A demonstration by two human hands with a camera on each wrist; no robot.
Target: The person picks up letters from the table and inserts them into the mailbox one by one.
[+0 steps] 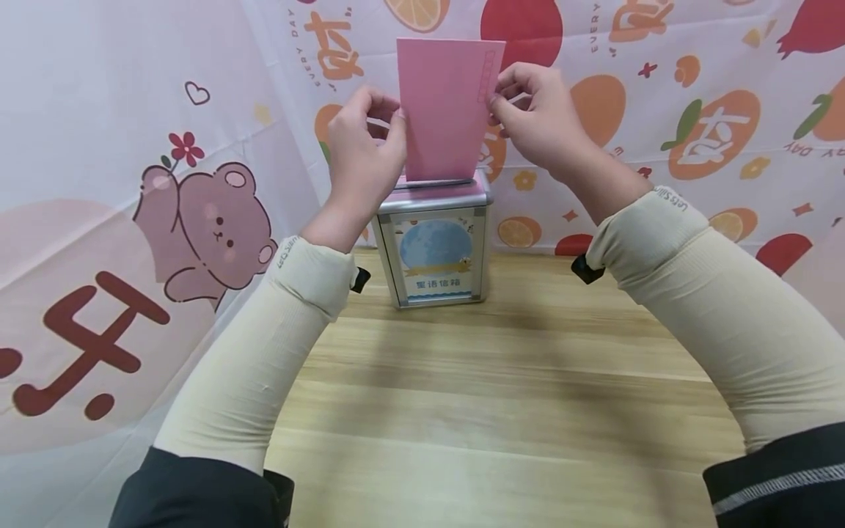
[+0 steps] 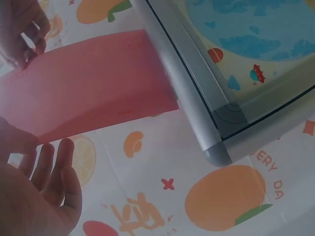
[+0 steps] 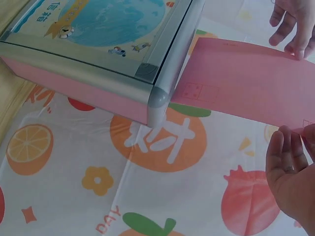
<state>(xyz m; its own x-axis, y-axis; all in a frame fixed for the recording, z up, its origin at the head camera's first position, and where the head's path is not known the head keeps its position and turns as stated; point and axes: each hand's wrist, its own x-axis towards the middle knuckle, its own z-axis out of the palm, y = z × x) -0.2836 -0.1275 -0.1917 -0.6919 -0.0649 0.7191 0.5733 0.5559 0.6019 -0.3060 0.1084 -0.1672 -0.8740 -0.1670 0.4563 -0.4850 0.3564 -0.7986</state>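
A pink envelope [image 1: 445, 110] stands upright over a small silver-framed letter box [image 1: 487, 242], its lower edge at the slot [image 1: 432, 183] in the pink top. My left hand [image 1: 364, 150] pinches the envelope's left edge between thumb and fingers. On the opposite edge, higher up, my right hand [image 1: 541, 117] pinches it near the printed postcode squares. From the left wrist, the envelope [image 2: 93, 86] meets the box's metal rim [image 2: 184, 98]. The right wrist view shows more printed squares on the envelope [image 3: 236, 73] close to the box [image 3: 98, 71].
The box stands on a wood-grain table [image 1: 488, 411] against a white cloth backdrop [image 1: 660, 139] printed with fruit. A blue globe picture [image 1: 436, 246] fills much of the box's front. At the left, another cloth shows a pink bear [image 1: 218, 227].
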